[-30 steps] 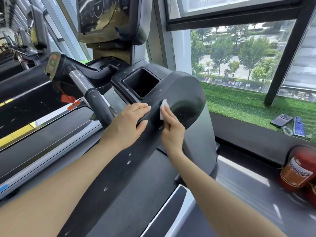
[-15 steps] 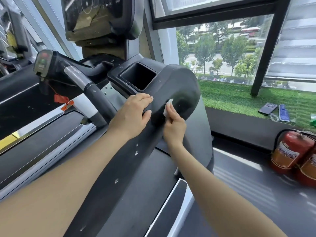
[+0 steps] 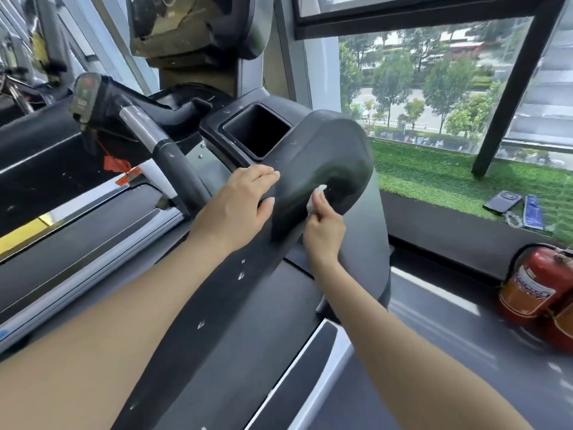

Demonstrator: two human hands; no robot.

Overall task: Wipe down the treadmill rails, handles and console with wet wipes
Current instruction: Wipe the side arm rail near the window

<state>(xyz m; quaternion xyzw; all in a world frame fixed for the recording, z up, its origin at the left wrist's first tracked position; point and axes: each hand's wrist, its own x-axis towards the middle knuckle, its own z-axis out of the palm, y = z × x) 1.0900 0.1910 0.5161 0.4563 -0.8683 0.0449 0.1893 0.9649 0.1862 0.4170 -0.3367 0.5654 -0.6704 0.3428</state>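
The treadmill's wide black right side rail (image 3: 235,299) runs from bottom centre up to its rounded front end (image 3: 335,156). My left hand (image 3: 238,209) rests on top of the rail, fingers over its edge and thumb on its side. My right hand (image 3: 324,231) pinches a small white wet wipe (image 3: 316,197) and presses it against the rail's outer side, where a wet sheen shows. The console (image 3: 192,23) stands above at top centre, with a square cup holder (image 3: 257,135) below it and a chrome-and-black handlebar (image 3: 155,141) to the left.
Two red fire extinguishers (image 3: 539,280) stand on the floor at the right. A phone (image 3: 502,201), a cable and a blue pack (image 3: 533,212) lie on the green turf ledge by the window. A red safety clip (image 3: 119,169) hangs by the handlebar. More treadmills stand at the left.
My right hand has slid the wipe a little down and back along the rail's outer side. The left hand stays on the rail. The view has shifted slightly.
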